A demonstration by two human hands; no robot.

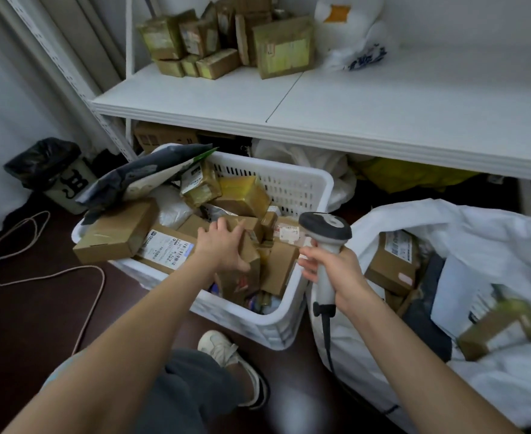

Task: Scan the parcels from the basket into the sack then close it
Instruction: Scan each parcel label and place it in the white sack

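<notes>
Head view: left hand (223, 245) grasps cardboard parcel (253, 261), fingers curled over its top, inside full white basket (317, 180) at centre. Right hand (339, 270) clenched round barcode scanner (325, 228) handle, just right of basket. White sack (492, 239) open at right, labelled boxes (392, 261) inside.

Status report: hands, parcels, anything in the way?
Left hand grips a cardboard parcel in the basket. Right hand holds the barcode scanner. Sack open beside it, parcels inside. Nothing blocking seen.
</notes>
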